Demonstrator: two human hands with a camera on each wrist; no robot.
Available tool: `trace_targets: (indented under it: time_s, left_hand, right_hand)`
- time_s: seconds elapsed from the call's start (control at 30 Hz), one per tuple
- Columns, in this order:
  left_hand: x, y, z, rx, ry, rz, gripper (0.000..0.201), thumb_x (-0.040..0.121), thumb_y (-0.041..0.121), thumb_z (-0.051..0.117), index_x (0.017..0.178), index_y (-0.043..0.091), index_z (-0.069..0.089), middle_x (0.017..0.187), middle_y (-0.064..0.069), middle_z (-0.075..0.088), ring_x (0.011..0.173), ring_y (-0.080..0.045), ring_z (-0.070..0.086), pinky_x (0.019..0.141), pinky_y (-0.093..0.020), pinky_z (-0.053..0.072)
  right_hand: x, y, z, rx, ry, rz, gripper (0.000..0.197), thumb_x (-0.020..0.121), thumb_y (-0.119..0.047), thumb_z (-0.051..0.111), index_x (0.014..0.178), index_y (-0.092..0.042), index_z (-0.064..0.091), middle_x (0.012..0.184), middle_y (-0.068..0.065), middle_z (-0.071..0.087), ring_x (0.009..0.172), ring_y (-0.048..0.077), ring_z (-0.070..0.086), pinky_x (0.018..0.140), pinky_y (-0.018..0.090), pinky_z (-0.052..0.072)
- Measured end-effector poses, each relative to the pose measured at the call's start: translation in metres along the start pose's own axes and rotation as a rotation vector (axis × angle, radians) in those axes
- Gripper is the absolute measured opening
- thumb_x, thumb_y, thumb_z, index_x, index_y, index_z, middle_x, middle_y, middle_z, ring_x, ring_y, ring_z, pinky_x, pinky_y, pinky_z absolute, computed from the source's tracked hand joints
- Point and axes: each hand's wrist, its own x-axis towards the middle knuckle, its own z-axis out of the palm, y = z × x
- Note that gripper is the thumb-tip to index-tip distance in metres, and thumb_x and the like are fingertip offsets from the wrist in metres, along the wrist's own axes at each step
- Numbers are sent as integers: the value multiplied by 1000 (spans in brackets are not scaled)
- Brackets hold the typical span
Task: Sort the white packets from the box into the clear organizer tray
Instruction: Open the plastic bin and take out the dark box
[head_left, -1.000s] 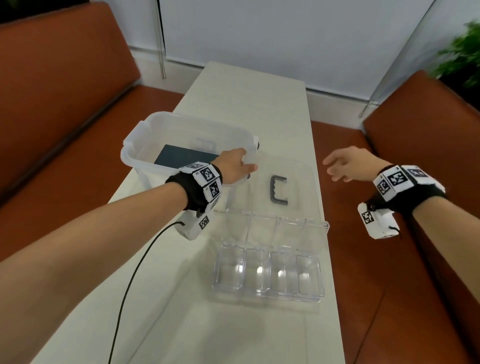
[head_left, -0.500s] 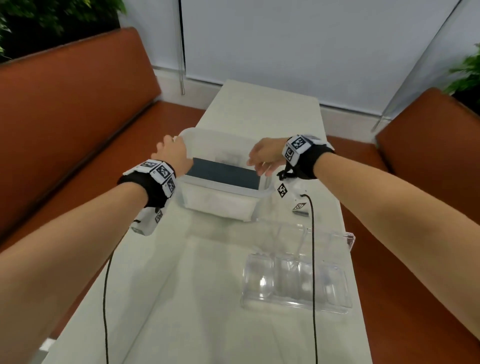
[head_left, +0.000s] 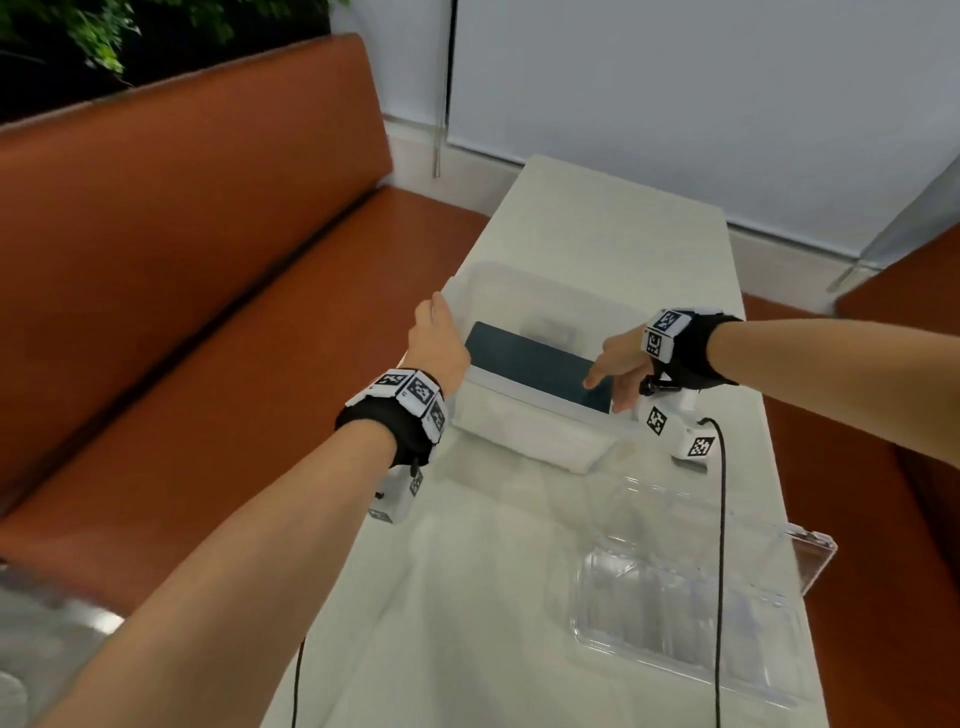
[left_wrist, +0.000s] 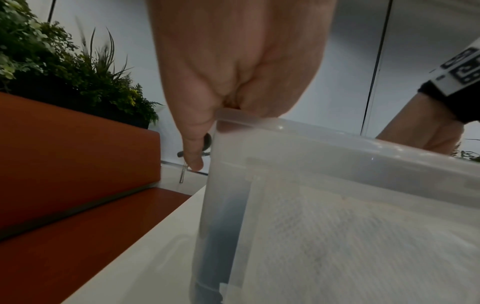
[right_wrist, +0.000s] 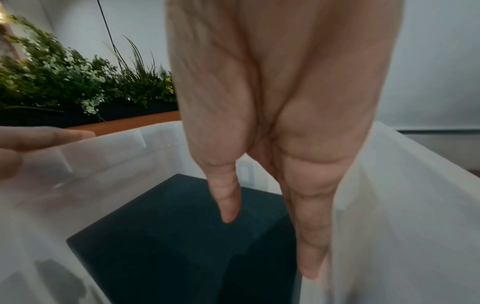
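left hand (head_left: 439, 340): gripping left rim of box (head_left: 524, 439)
right hand (head_left: 618, 366): fingers straight, reaching inside box, holding nothing
organizer tray (head_left: 691, 618): on worktop (head_left: 467, 597), nearer than box

Head view high above; both wrist views close along the box (head_left: 540, 312).

No readable text in any view.

The only printed marks are black-and-white square code patterns on the white blocks of the left wristband (head_left: 410, 389) and the right wristband (head_left: 665, 332), and on the small white camera housings hanging beneath each wrist; they carry no letters or numbers. The dark flat item (head_left: 540, 366) in the box bears no legible label.
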Motion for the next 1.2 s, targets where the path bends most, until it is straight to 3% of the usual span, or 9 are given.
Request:
trace_targets:
  time_s: [0.1,0.2,0.3,0.37,0.43,0.6,0.73,0.9,1.2]
  left_hand:
    - [1,-1,1,-8,9,0,68,97,-1,44,152,0,4,156,-17,13,136,-33,35,111,-35,30]
    - [1,-2,2,-4,17,4,69,97,-1,45,152,0,3,155,-17,13,138,-31,32,112,-34,29]
    - [1,-4,3,-6,21,7,69,96,-1,44,152,2,4,155,-15,12,136,-32,32,110,-34,29]
    - [1,-4,3,-13,17,7,68,96,-1,42,152,4,4,155,-14,11,135,-33,31,109,-35,30]
    - [1,-4,3,-8,15,10,68,97,-1,42,152,4,4,156,-14,11,135,-32,30,109,-35,31]
    - [1,-5,4,-18,6,17,68,96,-1,42,152,4,4,155,-13,11,132,-32,32,107,-34,31]
    - [1,-6,3,-35,17,26,64,100,10,42,153,5,6,153,-12,14,129,-33,35,105,-35,34]
    - [1,-6,4,-30,15,23,72,99,26,48,153,5,5,153,-13,14,132,-36,31,108,-39,32]
    - [0,-5,5,-55,16,8,78,97,29,53,153,6,5,153,-12,13,135,-36,30,109,-40,33]
  right_hand:
    - [-1,-8,3,-62,21,27,36,93,-31,58,111,0,58,46,2,64,70,25,59,68,28,48]
    - [-4,-14,4,-67,31,41,56,94,-35,57,135,2,47,45,0,62,79,25,56,88,29,46]
    - [-8,-18,2,37,27,34,57,96,-29,54,143,-2,36,66,7,69,40,11,58,47,16,47]
    - [-9,-15,2,57,33,28,52,97,-25,54,141,-5,37,45,0,60,25,4,49,31,13,38]
    - [-6,-11,-2,159,54,54,48,93,-24,59,134,-5,43,37,1,56,25,8,51,44,18,47]
    - [-6,-13,-11,289,135,28,25,94,-20,57,115,-9,50,138,18,47,100,32,64,87,34,49]
    - [-5,-11,-14,450,101,51,48,91,-16,60,134,-5,42,101,20,55,87,33,54,90,32,51]
    - [-16,-6,-22,679,133,128,16,85,-11,60,91,-9,46,68,6,38,56,18,39,66,32,41]
    - [-33,-4,-9,715,104,-39,12,92,-25,55,84,-16,51,103,10,52,98,29,49,93,42,45]
